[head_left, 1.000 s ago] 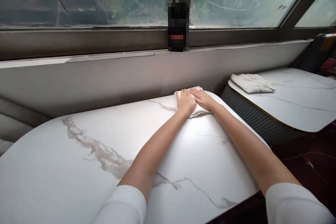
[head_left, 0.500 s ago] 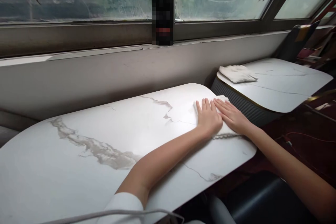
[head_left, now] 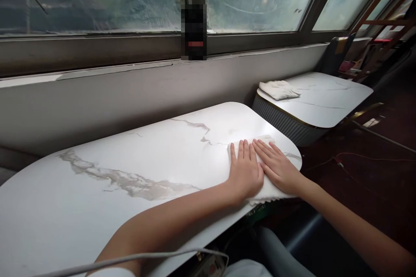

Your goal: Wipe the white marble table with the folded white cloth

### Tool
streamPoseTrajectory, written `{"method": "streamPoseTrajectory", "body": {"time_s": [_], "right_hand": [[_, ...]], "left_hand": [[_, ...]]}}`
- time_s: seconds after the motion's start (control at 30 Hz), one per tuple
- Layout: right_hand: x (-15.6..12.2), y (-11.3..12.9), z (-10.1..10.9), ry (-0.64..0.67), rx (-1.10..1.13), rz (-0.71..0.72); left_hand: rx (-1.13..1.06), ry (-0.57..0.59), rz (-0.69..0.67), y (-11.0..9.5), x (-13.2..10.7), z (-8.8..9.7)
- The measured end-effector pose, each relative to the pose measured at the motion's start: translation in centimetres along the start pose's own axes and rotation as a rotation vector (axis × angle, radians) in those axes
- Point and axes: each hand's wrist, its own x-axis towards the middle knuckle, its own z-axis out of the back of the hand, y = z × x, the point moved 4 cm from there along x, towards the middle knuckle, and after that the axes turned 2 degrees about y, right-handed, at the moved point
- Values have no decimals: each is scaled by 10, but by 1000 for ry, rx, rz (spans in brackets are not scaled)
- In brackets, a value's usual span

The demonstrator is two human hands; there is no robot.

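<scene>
A white cloth (head_left: 273,188) lies flat on the marble-patterned white tabletop (head_left: 107,147), at its right end near the front edge. Pressed down on it with fingers stretched out is my left hand (head_left: 246,175). My right hand (head_left: 279,166) rests flat on the same cloth, its fingertips close beside those of the left. Both palms cover much of the fabric, and its frilled front edge hangs at the table's rim.
Behind the table runs a low wall (head_left: 146,86) under windows. A second marble-patterned table (head_left: 325,99) stands to the right, with a folded white cloth (head_left: 279,89) on it. A dark seat (head_left: 312,233) is below, and a grey cable (head_left: 146,257) crosses the foreground.
Both hands have slid the cloth toward me, from the middle of the table's right end to its front edge. The view has shifted slightly right.
</scene>
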Motion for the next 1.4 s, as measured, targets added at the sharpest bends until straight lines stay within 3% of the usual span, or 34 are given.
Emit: {"method": "streamPoseTrajectory", "body": {"time_s": [0.13,0.37,0.47,0.57,0.7,0.83,0.93,1.07,1.17,1.27,1.4], "right_hand": [[65,-15,-11,46,41,24],[203,-17,-31,83,43,76],[238,-6,-41,67,49,60],[251,2,-46,42,61,62],[237,8,-44,26,73,87],[196,25,-35,38,66,98],[146,53,-25,44,47,107],[66,107,-10,5,43,114],[21,143,-3,-27,67,104],[12,166,-3,-11,89,143],[56,175,-10,41,97,195]], "left_hand": [[9,-33,133,43,33,0],[55,-49,344,151,93,8],[77,-60,366,185,99,12],[98,-68,387,201,96,15],[114,-62,376,194,83,17],[108,-44,331,167,53,17],[110,-23,271,138,10,20],[106,-32,115,93,-66,29],[78,-12,20,72,-117,36],[44,5,29,73,-142,41],[15,-16,204,111,-131,44]]}}
